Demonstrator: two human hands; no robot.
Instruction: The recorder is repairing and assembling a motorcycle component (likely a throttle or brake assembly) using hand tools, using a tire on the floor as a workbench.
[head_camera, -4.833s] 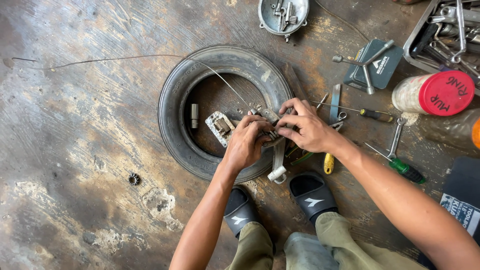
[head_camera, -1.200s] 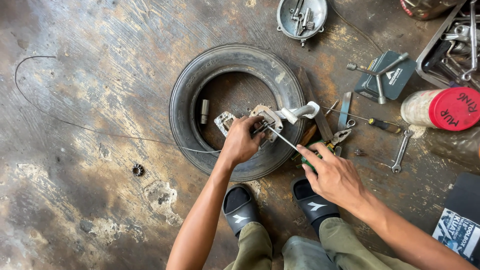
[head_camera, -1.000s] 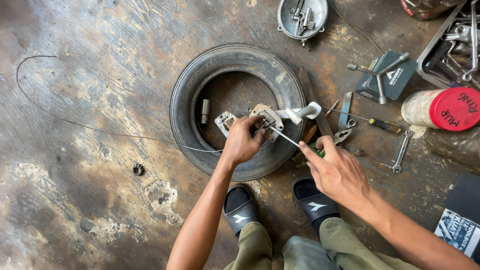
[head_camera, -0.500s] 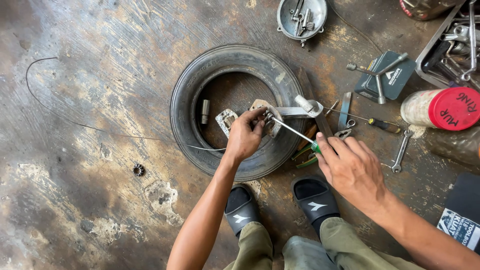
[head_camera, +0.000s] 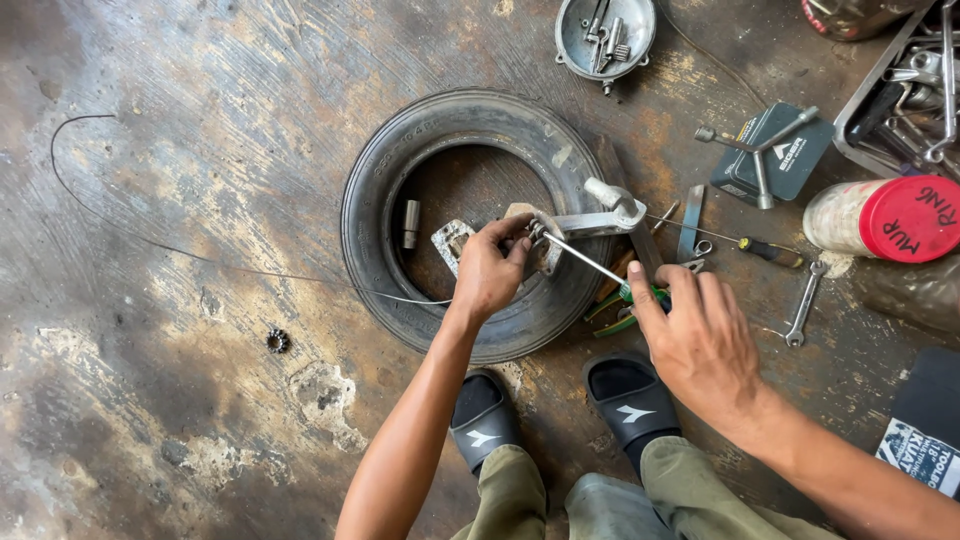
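Two hands are on one small job at the middle of the frame. Your left hand is curled closed around a small metal assembly that rests on the inner edge of the tyre, just right of the tyre's open centre. A silver lever arm sticks out from the assembly toward the right, over the tyre's rim.

Your right hand, lower right of the tyre, is closed on the green handle of a screwdriver. Its thin shaft runs up and left, and its tip meets the assembly just beside your left fingertips. Whether the tip is seated in a screw head cannot be told; your fingers hide it.

You seem to be at the fastener-working step: one hand steadying the part, the other driving the tool. The next move likely calls for keeping the shaft in line with the fastener, pressing in firmly, and holding the assembly hard against the tyre so it does not twist.

A thin wire trails from the assembly across the floor to the upper left. A small toothed ring lies left of the tyre, a round metal dish of parts sits at the top, and a red-capped canister with a spanner lies at the right.
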